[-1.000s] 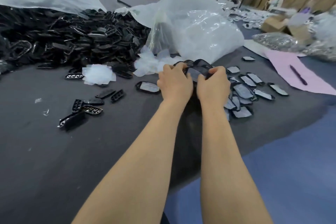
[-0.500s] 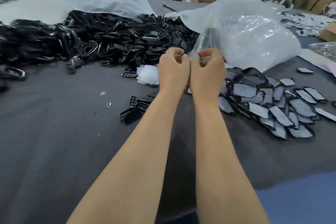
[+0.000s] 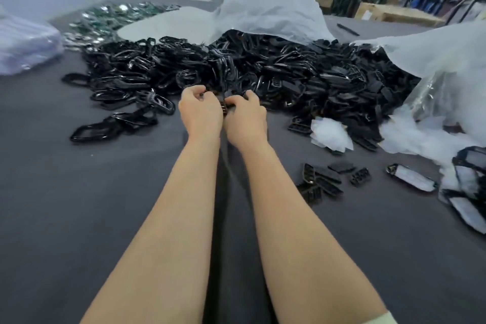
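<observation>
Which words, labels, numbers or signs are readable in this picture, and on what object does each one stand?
None can be read. The pile of black parts and the small black part held between the left hand and right hand show no marking. The cardboard boxes at the back are too blurred to tell.

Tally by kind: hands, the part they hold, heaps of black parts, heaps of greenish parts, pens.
2 hands: left hand, right hand
1 held black part
1 heap of black parts
1 heap of greenish parts
1 pen
Total: 6
</observation>
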Demonstrator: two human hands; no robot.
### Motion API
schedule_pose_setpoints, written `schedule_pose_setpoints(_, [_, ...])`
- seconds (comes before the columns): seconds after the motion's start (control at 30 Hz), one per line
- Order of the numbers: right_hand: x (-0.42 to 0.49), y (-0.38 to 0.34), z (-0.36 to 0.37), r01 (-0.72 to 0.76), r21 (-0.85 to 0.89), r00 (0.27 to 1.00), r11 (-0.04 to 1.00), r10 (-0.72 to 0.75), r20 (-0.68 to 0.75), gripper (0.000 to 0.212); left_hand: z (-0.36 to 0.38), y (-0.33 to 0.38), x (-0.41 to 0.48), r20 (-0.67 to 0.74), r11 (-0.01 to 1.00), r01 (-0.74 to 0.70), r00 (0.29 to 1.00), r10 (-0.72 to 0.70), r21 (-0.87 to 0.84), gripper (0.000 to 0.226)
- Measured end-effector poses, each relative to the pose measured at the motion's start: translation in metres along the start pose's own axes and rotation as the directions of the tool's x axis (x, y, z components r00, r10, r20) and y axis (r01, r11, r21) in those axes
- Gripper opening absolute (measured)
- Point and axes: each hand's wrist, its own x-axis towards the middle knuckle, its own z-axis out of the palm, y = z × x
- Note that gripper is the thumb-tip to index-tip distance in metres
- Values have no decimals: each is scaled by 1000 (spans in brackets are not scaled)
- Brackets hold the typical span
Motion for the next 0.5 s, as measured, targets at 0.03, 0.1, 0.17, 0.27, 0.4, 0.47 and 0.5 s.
schedule_pose_setpoints(0.03, [4, 0, 3, -9, -35, 1000, 999, 9, -3, 39, 1, -2, 2, 3, 1000, 5, 1000, -5, -7, 26])
schedule_pose_setpoints(0.1, [12, 2, 7, -21, -105, 1000, 994, 21, 7, 37, 5, -4, 3, 15, 1000, 11, 1000, -10, -29, 23])
schedule_pose_setpoints(0.17, [20, 4, 8, -19, -167, 999, 986, 25, 36, 35, 12, -4, 2, 26, 999, 15, 1000, -14, -43, 19])
schedule_pose_setpoints(0.27, [27, 5, 9, -14, -227, 998, 974, 26, 53, 35, 22, -5, 0, 23, 999, -22, 999, 23, -29, 16])
schedule_pose_setpoints(0.4, [27, 8, 10, 10, -153, 999, 988, -17, -41, 35, 28, -8, -4, 10, 999, -44, 999, 44, -12, 23])
schedule_pose_setpoints(0.47, [23, 8, 7, 50, 155, 986, 987, -24, -164, 31, 29, -10, -6, -1, 998, -34, 999, 34, -44, 26])
schedule_pose_setpoints(0.5, [19, 7, 5, 71, 308, 971, 949, 5, -240, 27, 29, -10, -8, -10, 998, -24, 1000, 24, -66, 29])
